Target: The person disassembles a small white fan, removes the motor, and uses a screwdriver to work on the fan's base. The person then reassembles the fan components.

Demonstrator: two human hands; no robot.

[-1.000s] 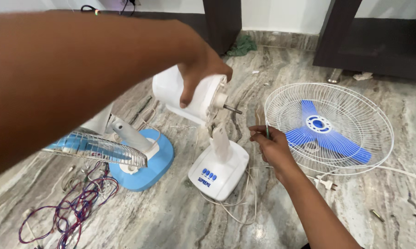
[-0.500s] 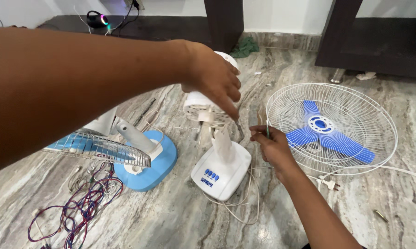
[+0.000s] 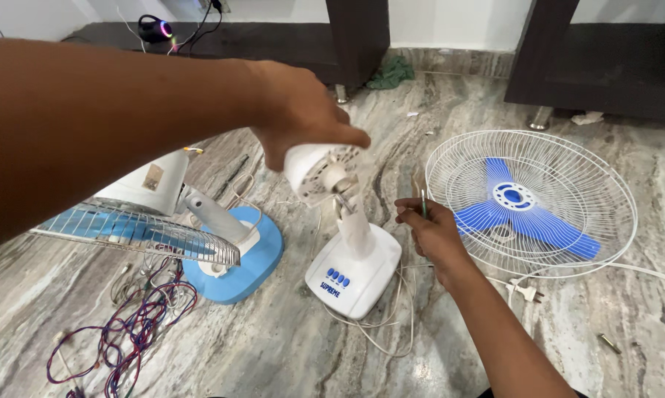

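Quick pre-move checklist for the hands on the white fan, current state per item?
1. Left hand has a grip on the white fan motor housing: ok, fingers wrap its top.
2. Right hand holds the thin screwdriver: ok, pinched upright.
3. White square fan base with blue buttons flat on the marble floor: ok.
4. White wire guard with blue blade off the motor: ok, lying right of the base.
5. White power plug disconnected: ok, loose on the floor.
6. Screwdriver tip type: cannot tell.
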